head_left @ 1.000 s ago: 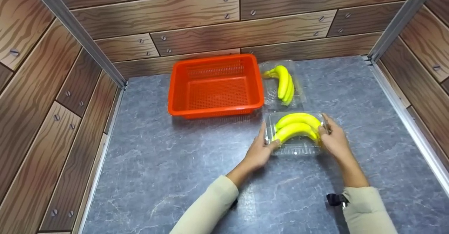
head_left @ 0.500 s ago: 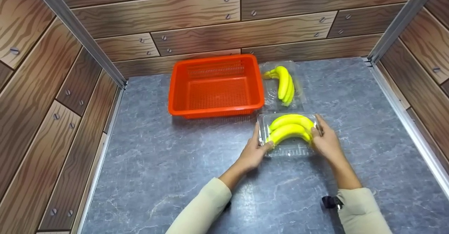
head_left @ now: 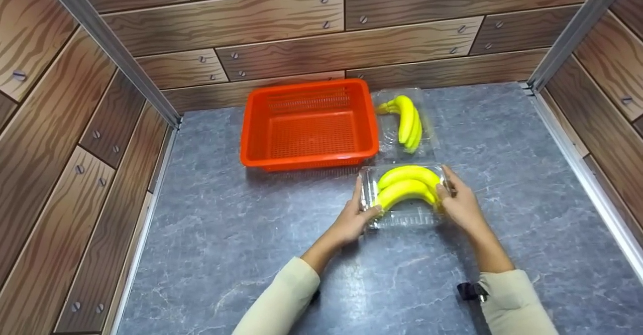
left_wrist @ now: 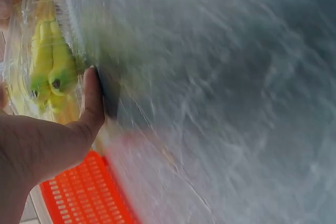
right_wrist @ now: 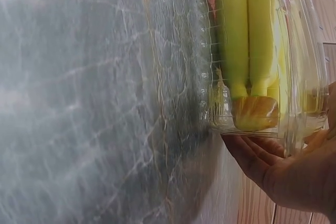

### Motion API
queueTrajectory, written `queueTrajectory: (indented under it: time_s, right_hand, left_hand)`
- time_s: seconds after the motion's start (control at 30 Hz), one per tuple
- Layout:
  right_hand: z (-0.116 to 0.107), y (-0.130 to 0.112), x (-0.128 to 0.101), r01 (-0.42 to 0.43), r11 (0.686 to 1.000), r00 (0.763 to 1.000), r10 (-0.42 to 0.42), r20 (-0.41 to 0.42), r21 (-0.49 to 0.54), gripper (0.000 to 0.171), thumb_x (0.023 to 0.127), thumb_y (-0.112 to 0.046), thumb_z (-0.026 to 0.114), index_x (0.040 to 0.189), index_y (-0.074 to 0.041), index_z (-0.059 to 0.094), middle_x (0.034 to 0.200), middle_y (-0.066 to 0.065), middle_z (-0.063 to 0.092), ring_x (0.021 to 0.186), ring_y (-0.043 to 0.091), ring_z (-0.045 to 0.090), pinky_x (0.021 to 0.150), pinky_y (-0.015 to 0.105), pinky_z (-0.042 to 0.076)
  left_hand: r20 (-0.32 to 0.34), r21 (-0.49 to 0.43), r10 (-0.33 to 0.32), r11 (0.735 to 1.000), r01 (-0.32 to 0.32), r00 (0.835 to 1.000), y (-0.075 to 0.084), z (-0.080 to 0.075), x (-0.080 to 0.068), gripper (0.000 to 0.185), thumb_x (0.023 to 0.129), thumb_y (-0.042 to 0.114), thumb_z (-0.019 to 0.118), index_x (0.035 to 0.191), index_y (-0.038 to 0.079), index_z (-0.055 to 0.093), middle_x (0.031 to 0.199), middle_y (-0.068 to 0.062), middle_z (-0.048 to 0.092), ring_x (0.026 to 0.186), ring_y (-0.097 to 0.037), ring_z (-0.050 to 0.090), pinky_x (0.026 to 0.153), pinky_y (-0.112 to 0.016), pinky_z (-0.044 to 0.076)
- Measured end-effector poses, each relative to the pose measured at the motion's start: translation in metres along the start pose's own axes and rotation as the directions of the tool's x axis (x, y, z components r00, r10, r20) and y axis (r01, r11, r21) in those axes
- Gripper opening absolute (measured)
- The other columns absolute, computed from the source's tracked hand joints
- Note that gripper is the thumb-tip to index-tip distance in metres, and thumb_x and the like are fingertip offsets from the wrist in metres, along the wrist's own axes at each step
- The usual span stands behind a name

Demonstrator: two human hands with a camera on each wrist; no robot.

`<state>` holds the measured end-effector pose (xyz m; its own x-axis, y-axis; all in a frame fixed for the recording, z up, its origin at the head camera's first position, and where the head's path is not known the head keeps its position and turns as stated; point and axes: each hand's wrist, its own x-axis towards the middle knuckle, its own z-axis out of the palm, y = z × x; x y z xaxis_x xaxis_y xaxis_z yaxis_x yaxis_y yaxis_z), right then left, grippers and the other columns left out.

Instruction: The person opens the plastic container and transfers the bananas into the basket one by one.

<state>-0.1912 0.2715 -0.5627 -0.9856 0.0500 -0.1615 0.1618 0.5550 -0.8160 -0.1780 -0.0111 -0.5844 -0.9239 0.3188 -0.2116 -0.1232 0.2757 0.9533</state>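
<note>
A clear plastic clamshell box (head_left: 409,219) with a bunch of yellow bananas (head_left: 408,173) inside is held between both hands in the head view. The left hand (head_left: 350,220) grips its left end, thumb on top near the banana tips. At the opposite end the right hand (head_left: 462,207) grips it, by the brown stem (right_wrist: 255,113) seen in the right wrist view. The box is level and low over the table; whether its bottom touches cannot be told. In the left wrist view the dark banana tips (left_wrist: 64,81) face the left hand.
An orange-red plastic basket (head_left: 310,163) stands behind and left of the held box. To its right, against the back wall, lies another clear box (head_left: 387,139) with bananas (head_left: 408,124). Wood-patterned walls (head_left: 281,18) enclose the grey marbled table (head_left: 226,234) at the back and sides.
Both hands have carried the banana box a short way left and slightly toward the person. The basket and the other box have stayed in place.
</note>
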Motion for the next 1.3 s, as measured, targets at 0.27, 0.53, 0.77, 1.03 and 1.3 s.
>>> queueTrajectory:
  time_s: [0.27,0.53,0.77,1.03,1.3]
  right_hand:
    - [0.007,-0.005,-0.002,0.01,1.0,1.0,-0.01,0.021,0.006,0.066,0.112,-0.021,0.051,0.171,-0.012,0.022,0.154,0.037,0.051,0.14,0.054,0.054,0.116,0.065,0.049]
    - [0.014,-0.01,-0.003,0.023,1.0,1.0,-0.023,0.022,0.009,0.066,0.111,-0.022,0.054,0.17,-0.011,0.026,0.152,0.038,0.053,0.137,0.055,0.057,0.116,0.064,0.049]
    - [0.019,-0.011,-0.004,0.023,0.999,0.999,-0.024,0.024,0.03,0.065,0.111,-0.022,0.054,0.17,-0.01,0.028,0.151,0.037,0.054,0.138,0.054,0.057,0.119,0.065,0.045]
    - [0.023,-0.013,-0.005,0.044,0.999,0.999,-0.044,0.013,0.023,0.064,0.111,-0.022,0.054,0.169,-0.009,0.03,0.149,0.036,0.056,0.135,0.053,0.061,0.114,0.06,0.051]
    - [0.028,-0.014,-0.006,0.063,0.997,0.998,-0.064,0.002,0.043,0.063,0.109,-0.02,0.057,0.167,-0.007,0.034,0.147,0.038,0.058,0.133,0.053,0.062,0.115,0.06,0.051]
  left_hand:
    - [0.111,-0.092,-0.061,0.993,0.071,0.992,-0.003,-0.017,-0.005,0.104,0.103,0.036,0.066,0.172,0.034,-0.012,0.177,-0.032,0.008,0.108,-0.029,0.067,0.057,-0.03,0.054]
    - [0.127,-0.092,-0.086,0.991,0.099,0.988,-0.005,-0.028,-0.01,0.104,0.103,0.037,0.065,0.171,0.036,-0.014,0.177,-0.032,0.009,0.122,-0.034,0.063,0.062,-0.034,0.054]
    - [0.13,-0.092,-0.084,0.991,0.096,0.988,-0.006,-0.034,-0.013,0.104,0.103,0.037,0.064,0.171,0.035,-0.015,0.18,-0.026,-0.003,0.136,-0.041,0.057,0.06,-0.031,0.052]
    - [0.152,-0.076,-0.101,0.991,0.114,0.983,-0.006,-0.041,-0.014,0.103,0.104,0.039,0.062,0.17,0.038,-0.017,0.181,-0.021,-0.007,0.146,-0.045,0.048,0.068,-0.037,0.056]
    - [0.154,-0.07,-0.088,0.993,0.1,0.984,-0.008,-0.046,-0.017,0.103,0.104,0.039,0.061,0.17,0.036,-0.018,0.181,-0.02,-0.01,0.144,-0.045,0.05,0.062,-0.032,0.052]
